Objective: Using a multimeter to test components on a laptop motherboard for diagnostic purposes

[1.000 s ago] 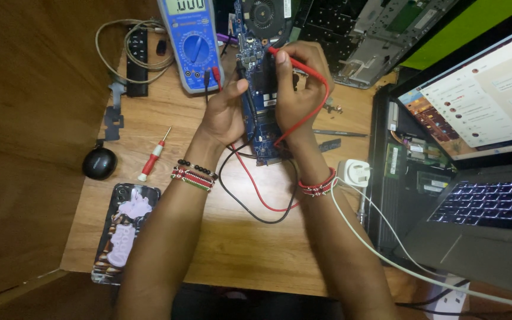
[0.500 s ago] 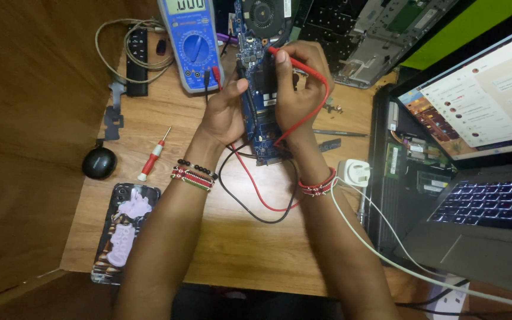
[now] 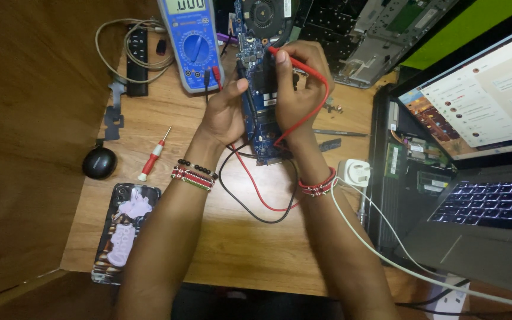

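Lying lengthwise away from person, blue circuit board (image 3: 260, 112); probe tips seemingly touching.

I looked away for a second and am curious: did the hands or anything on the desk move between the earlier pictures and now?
Nothing visibly changed. The left hand still holds the black probe and the right hand the red probe, both on the blue circuit board. The blue multimeter, screwdriver, phone and open laptop lie where they were.
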